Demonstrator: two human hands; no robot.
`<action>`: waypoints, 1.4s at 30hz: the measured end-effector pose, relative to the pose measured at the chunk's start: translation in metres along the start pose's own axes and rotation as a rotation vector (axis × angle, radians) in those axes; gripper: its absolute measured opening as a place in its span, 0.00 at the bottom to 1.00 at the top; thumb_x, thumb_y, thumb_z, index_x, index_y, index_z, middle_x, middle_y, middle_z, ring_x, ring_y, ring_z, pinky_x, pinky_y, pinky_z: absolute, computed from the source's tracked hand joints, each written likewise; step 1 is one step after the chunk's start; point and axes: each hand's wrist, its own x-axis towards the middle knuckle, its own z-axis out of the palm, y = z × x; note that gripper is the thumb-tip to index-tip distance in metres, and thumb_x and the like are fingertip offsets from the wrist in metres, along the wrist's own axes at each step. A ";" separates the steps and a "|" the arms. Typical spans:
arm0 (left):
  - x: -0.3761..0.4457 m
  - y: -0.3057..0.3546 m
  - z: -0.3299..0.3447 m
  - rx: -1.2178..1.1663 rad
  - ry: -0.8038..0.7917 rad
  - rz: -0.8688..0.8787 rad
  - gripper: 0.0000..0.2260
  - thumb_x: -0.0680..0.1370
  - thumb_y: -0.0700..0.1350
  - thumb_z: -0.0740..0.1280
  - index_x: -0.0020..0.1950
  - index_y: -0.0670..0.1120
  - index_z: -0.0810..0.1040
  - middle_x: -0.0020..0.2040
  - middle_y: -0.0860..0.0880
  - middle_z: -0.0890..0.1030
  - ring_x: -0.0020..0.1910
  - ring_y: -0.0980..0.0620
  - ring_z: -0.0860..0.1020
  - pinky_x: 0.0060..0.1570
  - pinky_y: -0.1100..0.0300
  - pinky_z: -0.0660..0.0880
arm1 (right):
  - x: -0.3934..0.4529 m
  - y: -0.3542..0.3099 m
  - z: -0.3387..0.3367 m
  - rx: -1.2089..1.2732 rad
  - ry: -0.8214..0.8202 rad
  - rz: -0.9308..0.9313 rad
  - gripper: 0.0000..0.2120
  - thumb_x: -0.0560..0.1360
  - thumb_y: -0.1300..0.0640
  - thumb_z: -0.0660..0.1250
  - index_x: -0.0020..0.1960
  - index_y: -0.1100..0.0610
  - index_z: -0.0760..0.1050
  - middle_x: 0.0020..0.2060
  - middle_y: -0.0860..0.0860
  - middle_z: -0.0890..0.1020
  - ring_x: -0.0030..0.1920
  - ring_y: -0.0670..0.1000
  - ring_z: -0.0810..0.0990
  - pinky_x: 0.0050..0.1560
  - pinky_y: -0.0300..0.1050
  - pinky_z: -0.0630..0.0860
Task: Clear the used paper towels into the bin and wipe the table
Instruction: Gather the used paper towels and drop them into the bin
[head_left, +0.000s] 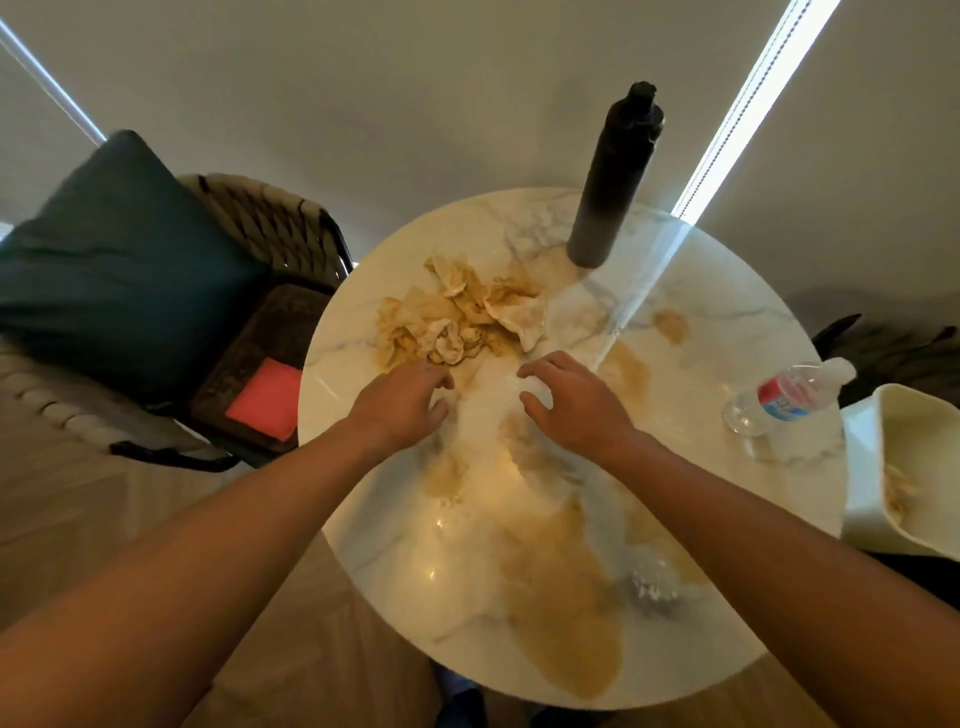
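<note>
A pile of crumpled, brown-stained paper towels (457, 317) lies on the far middle of the round marble table (727, 291). Brown liquid stains (566, 597) spread over the near and right parts of the tabletop. My left hand (400, 408) hovers just in front of the pile, fingers loosely curled and holding nothing. My right hand (571, 402) is beside it, thumb and fingers curled round a small white paper scrap (532, 387). A white bin (867, 467) with stained towels inside stands at the table's right edge.
A tall black bottle (610, 182) stands at the table's far side. A clear plastic water bottle (779, 397) lies on the right. On the left is a woven chair (270, 218) with a dark cushion (114, 260) and a pink cloth (267, 397) on its seat.
</note>
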 end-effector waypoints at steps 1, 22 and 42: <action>0.004 -0.003 0.000 0.001 0.007 -0.006 0.13 0.78 0.50 0.66 0.62 0.51 0.77 0.61 0.50 0.78 0.60 0.48 0.76 0.54 0.51 0.76 | 0.007 -0.001 0.004 0.001 -0.009 -0.005 0.14 0.79 0.50 0.67 0.64 0.49 0.76 0.61 0.49 0.77 0.57 0.53 0.78 0.52 0.48 0.77; 0.088 -0.041 -0.002 0.030 0.100 -0.002 0.21 0.79 0.46 0.66 0.72 0.53 0.70 0.67 0.48 0.71 0.63 0.44 0.72 0.53 0.47 0.78 | 0.120 -0.015 0.073 -0.008 -0.058 0.016 0.18 0.77 0.58 0.66 0.66 0.53 0.73 0.62 0.55 0.74 0.59 0.61 0.74 0.57 0.59 0.76; 0.069 -0.029 -0.007 -0.089 0.177 0.144 0.07 0.79 0.40 0.66 0.56 0.44 0.79 0.52 0.45 0.76 0.51 0.46 0.76 0.47 0.49 0.76 | 0.083 0.001 0.047 0.151 0.107 -0.068 0.12 0.77 0.65 0.66 0.59 0.57 0.77 0.53 0.53 0.76 0.48 0.55 0.77 0.48 0.47 0.75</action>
